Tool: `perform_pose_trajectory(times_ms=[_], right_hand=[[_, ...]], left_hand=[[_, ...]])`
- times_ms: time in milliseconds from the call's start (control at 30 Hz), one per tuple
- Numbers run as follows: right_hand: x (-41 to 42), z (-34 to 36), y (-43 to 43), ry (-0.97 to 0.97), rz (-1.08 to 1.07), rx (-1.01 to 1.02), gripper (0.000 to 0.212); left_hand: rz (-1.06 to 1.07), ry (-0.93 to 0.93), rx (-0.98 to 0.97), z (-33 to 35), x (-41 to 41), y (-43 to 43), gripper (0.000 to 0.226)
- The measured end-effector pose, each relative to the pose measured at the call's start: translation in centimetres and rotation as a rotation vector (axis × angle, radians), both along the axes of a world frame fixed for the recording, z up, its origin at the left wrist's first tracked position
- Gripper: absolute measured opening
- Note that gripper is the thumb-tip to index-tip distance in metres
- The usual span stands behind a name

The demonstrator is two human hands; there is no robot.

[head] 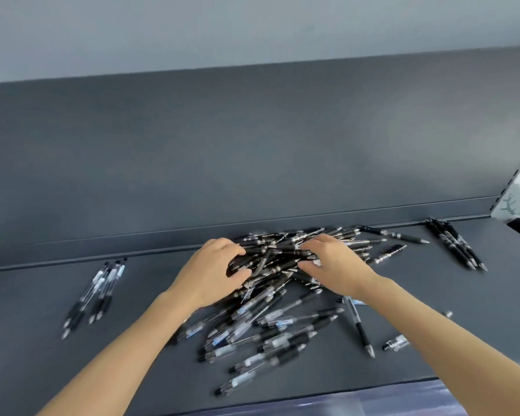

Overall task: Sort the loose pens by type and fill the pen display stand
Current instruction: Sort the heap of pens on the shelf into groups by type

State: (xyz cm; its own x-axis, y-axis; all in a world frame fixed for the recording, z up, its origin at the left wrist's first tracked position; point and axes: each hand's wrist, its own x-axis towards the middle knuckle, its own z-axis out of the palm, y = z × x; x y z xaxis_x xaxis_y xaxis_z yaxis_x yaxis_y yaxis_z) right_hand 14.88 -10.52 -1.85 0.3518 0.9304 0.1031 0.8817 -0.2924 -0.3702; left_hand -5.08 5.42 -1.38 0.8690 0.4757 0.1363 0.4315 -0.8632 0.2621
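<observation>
Matte shelf (27,295); left hand (210,271), right hand (336,265), fingers (233,248) curled round slim pens (282,256) (glossy).

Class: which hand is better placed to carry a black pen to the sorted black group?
Right: the right hand is on the mixed pen pile nearer the row of black pens at far right; the left hand is farther.
</observation>
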Motion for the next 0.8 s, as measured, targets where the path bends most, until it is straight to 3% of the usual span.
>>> perform_pose_trajectory(times_ms=[267, 433, 800], right_hand=[[-6.4, -0.9, 3.9, -0.050, 0.261, -0.009, 0.031], [-8.1, -1.7, 5.1, -0.078, 0.284, -0.019, 0.030], [-9.0, -2.4, 5.9, -0.082, 0.312, -0.029, 0.032]], left_hand=[[0.131, 0.098, -0.126, -1.8, -9.2, 1.9, 0.034], [0.207, 0.170, -0.257, -3.0, -11.3, 2.3, 0.038], [0.305, 0.198, -0.285, -3.3, -13.1, 3.0, 0.033]])
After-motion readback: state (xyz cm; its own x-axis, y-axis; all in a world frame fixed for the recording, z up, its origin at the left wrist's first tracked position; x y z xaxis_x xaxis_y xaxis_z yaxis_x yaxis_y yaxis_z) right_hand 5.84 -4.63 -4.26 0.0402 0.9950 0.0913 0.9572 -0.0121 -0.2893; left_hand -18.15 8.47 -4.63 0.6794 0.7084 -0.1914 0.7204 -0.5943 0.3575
